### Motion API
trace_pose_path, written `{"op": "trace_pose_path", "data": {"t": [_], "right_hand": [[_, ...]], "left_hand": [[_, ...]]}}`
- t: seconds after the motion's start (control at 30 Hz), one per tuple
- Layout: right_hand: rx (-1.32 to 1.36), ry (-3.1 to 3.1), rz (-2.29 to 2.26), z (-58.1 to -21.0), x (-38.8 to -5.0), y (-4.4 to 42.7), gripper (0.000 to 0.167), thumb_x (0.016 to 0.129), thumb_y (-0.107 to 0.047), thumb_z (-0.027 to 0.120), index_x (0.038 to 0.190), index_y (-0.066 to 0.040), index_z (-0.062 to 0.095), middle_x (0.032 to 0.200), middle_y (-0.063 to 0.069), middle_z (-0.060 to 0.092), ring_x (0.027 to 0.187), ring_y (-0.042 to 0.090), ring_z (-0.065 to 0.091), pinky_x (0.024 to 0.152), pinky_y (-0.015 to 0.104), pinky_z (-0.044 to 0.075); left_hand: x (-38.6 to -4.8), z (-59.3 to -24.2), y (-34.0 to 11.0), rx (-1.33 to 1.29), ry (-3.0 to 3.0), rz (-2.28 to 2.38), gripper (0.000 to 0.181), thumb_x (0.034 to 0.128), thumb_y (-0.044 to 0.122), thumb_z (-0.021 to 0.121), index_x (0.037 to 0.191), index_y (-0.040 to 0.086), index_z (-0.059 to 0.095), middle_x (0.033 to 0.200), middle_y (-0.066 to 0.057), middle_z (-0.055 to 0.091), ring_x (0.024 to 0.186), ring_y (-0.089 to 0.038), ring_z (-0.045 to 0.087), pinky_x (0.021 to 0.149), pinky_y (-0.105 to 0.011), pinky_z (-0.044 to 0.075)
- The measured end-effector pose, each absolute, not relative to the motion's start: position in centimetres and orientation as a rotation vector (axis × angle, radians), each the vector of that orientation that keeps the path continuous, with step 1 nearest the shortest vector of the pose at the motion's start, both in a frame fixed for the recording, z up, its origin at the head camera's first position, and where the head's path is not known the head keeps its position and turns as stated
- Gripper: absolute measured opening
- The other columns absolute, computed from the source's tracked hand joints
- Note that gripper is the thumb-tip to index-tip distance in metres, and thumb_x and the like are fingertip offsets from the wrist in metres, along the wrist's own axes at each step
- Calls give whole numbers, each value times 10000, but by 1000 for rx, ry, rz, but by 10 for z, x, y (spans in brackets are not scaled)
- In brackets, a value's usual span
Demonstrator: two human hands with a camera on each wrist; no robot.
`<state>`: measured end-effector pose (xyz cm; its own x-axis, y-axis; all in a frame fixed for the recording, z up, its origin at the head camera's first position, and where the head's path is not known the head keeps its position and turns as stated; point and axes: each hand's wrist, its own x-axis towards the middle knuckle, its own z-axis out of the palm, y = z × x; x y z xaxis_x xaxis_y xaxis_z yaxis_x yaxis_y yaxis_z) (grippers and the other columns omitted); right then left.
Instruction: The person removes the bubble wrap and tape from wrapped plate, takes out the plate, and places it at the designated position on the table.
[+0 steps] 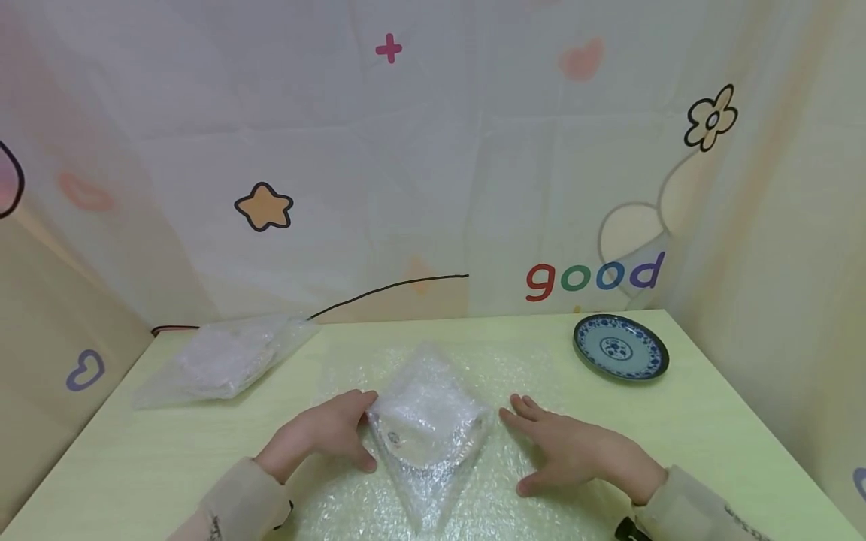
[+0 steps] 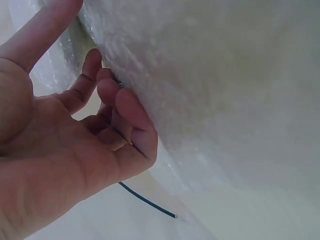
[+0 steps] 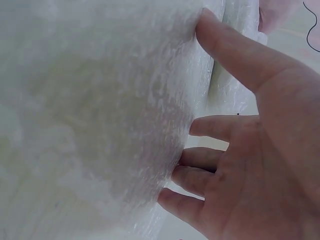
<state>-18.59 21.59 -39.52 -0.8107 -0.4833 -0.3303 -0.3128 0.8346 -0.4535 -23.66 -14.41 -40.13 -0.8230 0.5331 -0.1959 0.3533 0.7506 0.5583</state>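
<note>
On the table lies a diamond-shaped bubble wrap packet (image 1: 433, 409), with a round, pale, patterned dish faintly visible through it. Beneath it a wider bubble wrap sheet (image 1: 541, 518) is spread out. My left hand (image 1: 338, 428) is at the packet's left corner, fingertips touching the wrap, thumb apart from the fingers. In the left wrist view its fingers (image 2: 132, 110) are bent loosely against the plastic. My right hand (image 1: 564, 447) is to the right of the packet, fingers spread and touching the sheet. The right wrist view shows its fingertips (image 3: 200, 125) against the bubble wrap.
At the back right of the table (image 1: 731, 443) sits a blue-and-white patterned plate (image 1: 616, 347) with a dark rim. A clear plastic bag (image 1: 226, 361) with bubble wrap in it lies back left. A printed curtain (image 1: 433, 173) stands behind the table and along its sides.
</note>
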Motion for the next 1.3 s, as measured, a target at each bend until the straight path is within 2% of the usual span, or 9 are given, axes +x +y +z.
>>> {"op": "trace_pose_path", "data": {"t": [0.1,0.23,0.57,0.73,0.87,0.97,1.13,1.2,1.3], "right_hand": [[-600,2572,-538,-396,-188,214,990,835,-414,853,1617,-109,327,1696,150,139,1548,357,140,1182,579,265],[-621,2582,-519,-395,-193,211,995,826,-398,865,1613,-98,334,1695,152,143,1549,350,139,1187,570,261],[-576,2591,-538,-392,-191,212,995,806,-385,884,1601,-93,361,1689,157,170,1543,372,153,1180,595,253],[-584,2593,-542,-395,-189,212,993,800,-387,887,1594,-83,373,1684,169,179,1539,377,163,1183,586,252],[-565,2590,-520,-399,-188,212,996,787,-410,893,1592,-113,389,1685,146,193,1538,357,185,1180,571,275],[-557,2588,-506,-403,-186,212,998,791,-431,885,1599,-131,381,1689,126,190,1541,339,188,1179,559,284],[-600,2594,-504,-405,-185,213,999,815,-445,864,1604,-103,355,1688,151,175,1540,357,180,1172,564,292],[-617,2602,-490,-404,-185,214,1000,823,-453,856,1604,-87,350,1686,163,172,1540,362,177,1172,559,296],[-629,2605,-481,-402,-187,213,1003,821,-446,858,1598,-67,350,1684,176,175,1540,370,170,1169,558,301]], "left_hand": [[-236,-400,-145,624,2621,698,817,651,155,982,1321,-37,555,1185,-110,592,1154,-324,557,1040,-516,435],[-238,-399,-146,569,2633,688,1034,656,157,984,1486,-99,423,1369,-205,548,1326,-406,482,1126,-531,369],[-241,-397,-140,536,2606,711,1048,666,123,980,1501,-110,392,1465,-258,481,1399,-438,405,1161,-533,320],[-236,-402,-141,567,2626,719,1009,678,140,975,1480,-112,418,1382,-239,526,1340,-426,460,1131,-532,360],[-231,-407,-143,648,2622,715,743,678,155,972,1266,-46,563,1130,-126,574,1090,-318,559,988,-502,458],[-229,-407,-143,728,2616,687,582,684,161,962,1088,45,560,970,-59,534,913,-235,523,860,-470,477],[-226,-395,-144,784,2597,644,474,752,181,925,980,73,524,889,-52,510,820,-217,466,737,-413,432],[-225,-389,-143,778,2591,643,444,776,195,911,957,70,525,879,-62,525,813,-227,475,726,-413,427],[-225,-380,-142,737,2601,638,521,791,230,902,1131,-4,585,1009,-93,589,931,-268,569,809,-446,487]]}}
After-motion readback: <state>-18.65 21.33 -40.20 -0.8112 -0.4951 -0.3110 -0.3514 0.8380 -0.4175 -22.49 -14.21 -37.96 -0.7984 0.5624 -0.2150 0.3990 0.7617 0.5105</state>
